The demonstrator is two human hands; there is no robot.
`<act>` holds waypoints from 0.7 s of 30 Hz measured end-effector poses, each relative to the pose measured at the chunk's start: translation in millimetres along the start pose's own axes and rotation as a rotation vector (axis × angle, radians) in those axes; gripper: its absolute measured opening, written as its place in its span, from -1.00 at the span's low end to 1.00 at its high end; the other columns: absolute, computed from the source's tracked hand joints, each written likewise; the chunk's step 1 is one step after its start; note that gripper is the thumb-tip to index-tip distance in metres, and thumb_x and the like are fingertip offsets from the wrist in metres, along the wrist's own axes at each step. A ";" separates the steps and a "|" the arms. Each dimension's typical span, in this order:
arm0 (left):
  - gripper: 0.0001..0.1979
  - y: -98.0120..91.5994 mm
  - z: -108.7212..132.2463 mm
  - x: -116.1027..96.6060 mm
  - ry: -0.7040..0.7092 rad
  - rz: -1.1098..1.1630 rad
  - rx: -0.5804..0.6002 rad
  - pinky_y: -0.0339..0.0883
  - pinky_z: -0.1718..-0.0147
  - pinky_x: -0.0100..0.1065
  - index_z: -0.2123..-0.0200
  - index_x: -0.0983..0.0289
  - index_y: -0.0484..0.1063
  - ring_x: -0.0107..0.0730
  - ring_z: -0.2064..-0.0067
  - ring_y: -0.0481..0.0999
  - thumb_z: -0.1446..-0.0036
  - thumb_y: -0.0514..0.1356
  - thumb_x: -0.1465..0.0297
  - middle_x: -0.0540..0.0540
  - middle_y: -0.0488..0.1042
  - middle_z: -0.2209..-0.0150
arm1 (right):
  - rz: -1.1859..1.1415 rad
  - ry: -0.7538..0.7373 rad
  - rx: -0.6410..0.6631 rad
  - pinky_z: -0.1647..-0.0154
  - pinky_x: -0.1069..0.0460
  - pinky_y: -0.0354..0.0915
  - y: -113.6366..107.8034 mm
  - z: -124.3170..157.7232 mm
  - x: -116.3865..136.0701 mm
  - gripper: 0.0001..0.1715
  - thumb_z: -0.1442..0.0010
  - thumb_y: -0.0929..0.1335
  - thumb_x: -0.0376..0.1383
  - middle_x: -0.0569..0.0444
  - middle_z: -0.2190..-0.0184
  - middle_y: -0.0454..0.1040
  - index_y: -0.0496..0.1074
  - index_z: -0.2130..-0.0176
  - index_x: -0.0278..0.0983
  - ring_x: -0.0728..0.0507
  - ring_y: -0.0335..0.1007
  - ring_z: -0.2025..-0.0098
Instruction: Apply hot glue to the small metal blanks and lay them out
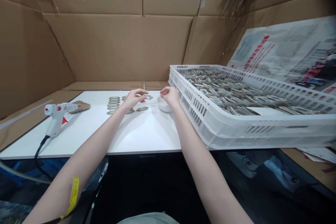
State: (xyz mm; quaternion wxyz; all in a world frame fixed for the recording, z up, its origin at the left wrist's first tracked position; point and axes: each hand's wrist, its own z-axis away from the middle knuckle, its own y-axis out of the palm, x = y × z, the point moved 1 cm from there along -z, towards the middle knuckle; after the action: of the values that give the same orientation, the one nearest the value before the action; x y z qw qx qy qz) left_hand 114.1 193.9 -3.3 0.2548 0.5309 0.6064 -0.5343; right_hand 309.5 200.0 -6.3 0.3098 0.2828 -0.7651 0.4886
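Note:
My left hand [132, 99] pinches a small metal oval frame piece [148, 96] between thumb and fingers, just above the white table [89, 140]. To its right, my right hand [171, 96] is over the rim of a small white bowl [165, 107]. Its fingertips are pressed together; whatever is in them is too small to make out, and the bowl's contents are hidden. Beside my left hand, similar oval pieces [113, 103] lie in a neat column, with more partly covered by the hand. One more loose piece [142, 109] rests below the held one.
A white plastic crate [223, 122] packed with metal pieces [225, 87] stands at the right. On the left, a white glue gun [55, 117] with a black cord rests near a brown scrap [82, 105]. Cardboard walls [112, 45] surround the table.

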 end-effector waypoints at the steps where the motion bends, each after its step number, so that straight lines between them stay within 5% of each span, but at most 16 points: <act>1: -0.76 0.3 0.0 0.0 0.001 0.002 -0.001 0.40 0.29 -0.33 0.21 0.28 0.53 -0.41 0.37 0.52 0.00 0.30 0.35 0.13 0.57 0.22 | -0.019 -0.020 -0.006 0.17 0.13 0.33 0.4 -0.2 0.3 -0.80 -0.03 0.38 -0.50 0.05 0.36 0.62 0.55 0.31 -0.29 -0.05 0.54 0.24; 9: -0.76 2.1 -2.0 2.1 0.025 0.006 -0.001 0.40 0.30 -0.33 0.23 0.29 0.52 -0.42 0.38 0.51 0.01 0.30 0.35 0.14 0.57 0.21 | -0.053 -0.027 -0.028 0.11 0.08 0.34 -0.4 1.7 3.6 -0.85 -0.04 0.43 -0.45 0.08 0.34 0.63 0.53 0.32 -0.26 -0.07 0.55 0.23; 21: -0.78 2.8 -5.6 9.4 0.070 0.007 -0.009 0.38 0.34 -0.35 0.27 0.31 0.53 -0.44 0.44 0.51 0.02 0.29 0.35 0.11 0.58 0.26 | -0.171 -0.095 0.008 0.29 0.07 0.34 4.1 1.8 4.7 -0.83 0.10 0.49 -0.43 0.10 0.48 0.58 0.51 0.41 -0.27 -0.08 0.50 0.39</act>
State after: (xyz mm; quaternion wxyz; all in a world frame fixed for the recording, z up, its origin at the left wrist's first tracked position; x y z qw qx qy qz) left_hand 115.2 202.2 -11.0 0.2377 0.5502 0.6153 -0.5120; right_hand 303.1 199.1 -5.7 0.3128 0.3710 -0.7499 0.4497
